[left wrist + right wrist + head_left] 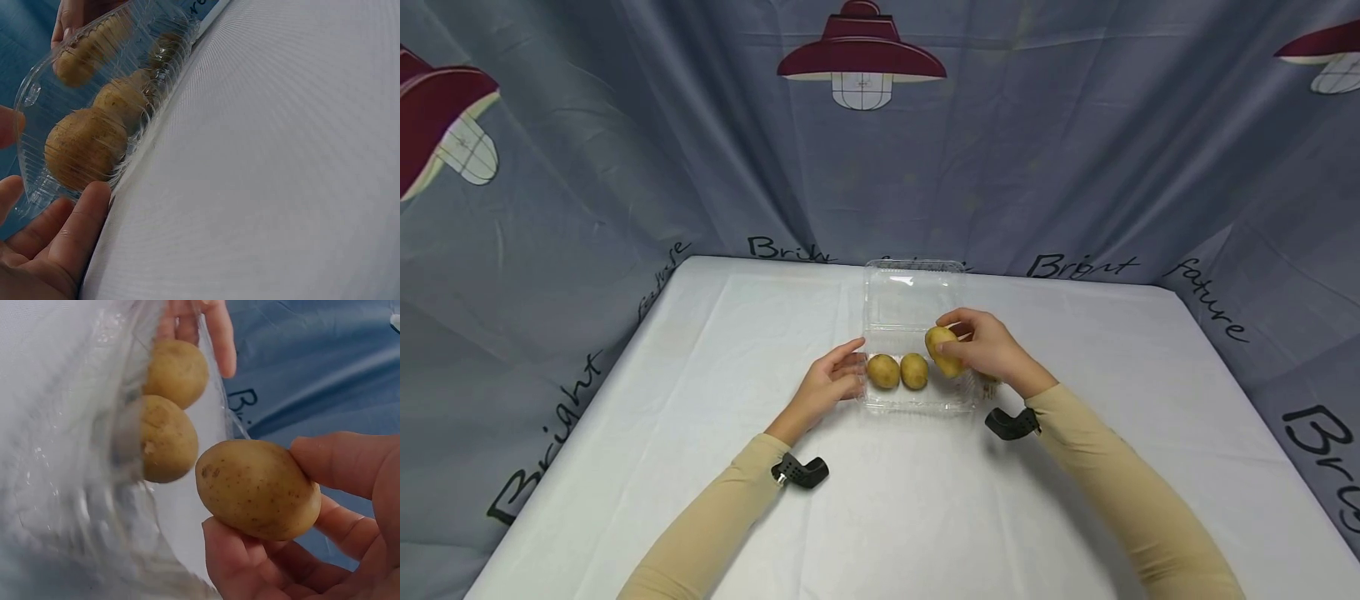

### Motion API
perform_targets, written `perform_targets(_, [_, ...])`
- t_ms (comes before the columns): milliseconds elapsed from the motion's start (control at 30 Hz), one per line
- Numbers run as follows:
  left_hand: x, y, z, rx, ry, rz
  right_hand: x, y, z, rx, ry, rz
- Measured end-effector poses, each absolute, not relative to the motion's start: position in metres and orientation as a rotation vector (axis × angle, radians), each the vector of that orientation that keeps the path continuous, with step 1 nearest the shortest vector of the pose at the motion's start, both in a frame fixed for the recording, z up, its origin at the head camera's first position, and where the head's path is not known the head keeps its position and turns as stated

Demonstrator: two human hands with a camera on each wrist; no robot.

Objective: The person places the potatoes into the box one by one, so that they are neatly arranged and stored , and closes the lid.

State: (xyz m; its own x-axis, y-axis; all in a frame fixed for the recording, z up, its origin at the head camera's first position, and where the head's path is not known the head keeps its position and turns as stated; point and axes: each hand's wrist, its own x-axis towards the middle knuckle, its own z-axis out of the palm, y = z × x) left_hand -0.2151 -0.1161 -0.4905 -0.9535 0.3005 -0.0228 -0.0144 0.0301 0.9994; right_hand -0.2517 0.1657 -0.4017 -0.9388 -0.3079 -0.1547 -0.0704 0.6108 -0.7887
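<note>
A clear plastic clamshell box (919, 407) lies on the table with its lid (913, 292) raised at the back. Two potatoes, one on the left (883, 372) and one beside it (914, 372), sit side by side in its left part. Over the box's right part, my right hand (988, 346) pinches a third potato (259, 489) between thumb and fingers. My left hand (823, 383) has its fairly straight fingers (81, 225) against the box's left end. Right of the box, a brownish thing (988, 385) is mostly hidden below my right hand.
A white cloth covers the table (880, 500). Behind it hangs a blue-grey curtain (1000, 167) printed with red lamps and lettering; it also runs along both sides. Each wrist wears a black camera mount, the left one (801, 472) and the right one (1011, 423).
</note>
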Motion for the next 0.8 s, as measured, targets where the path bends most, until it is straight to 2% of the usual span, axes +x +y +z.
perform_targets(800, [-0.216, -0.116, -0.493, 0.309, 2.082, 2.024, -0.246, 0.144, -0.404, -0.31, 2.714, -1.022])
